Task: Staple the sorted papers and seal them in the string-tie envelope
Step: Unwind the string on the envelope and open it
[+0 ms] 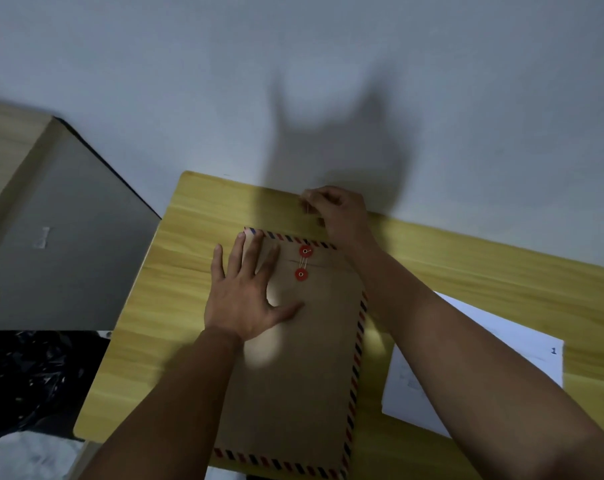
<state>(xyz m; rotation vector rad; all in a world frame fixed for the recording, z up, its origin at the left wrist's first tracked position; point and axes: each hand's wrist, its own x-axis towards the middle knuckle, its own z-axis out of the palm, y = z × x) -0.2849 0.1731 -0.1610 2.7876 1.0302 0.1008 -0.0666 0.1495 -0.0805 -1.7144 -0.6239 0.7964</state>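
One envelope [314,358] lies lengthwise, flap end away.

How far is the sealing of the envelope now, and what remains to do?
Done: the envelope lies flat on the table, flap folded down, and string already runs between the two red buttons. In hand: the left hand presses the envelope flat; the right hand pinches the string end. Left: finish the winding. Whether the papers are stapled inside cannot be seen; one white sheet lies outside.
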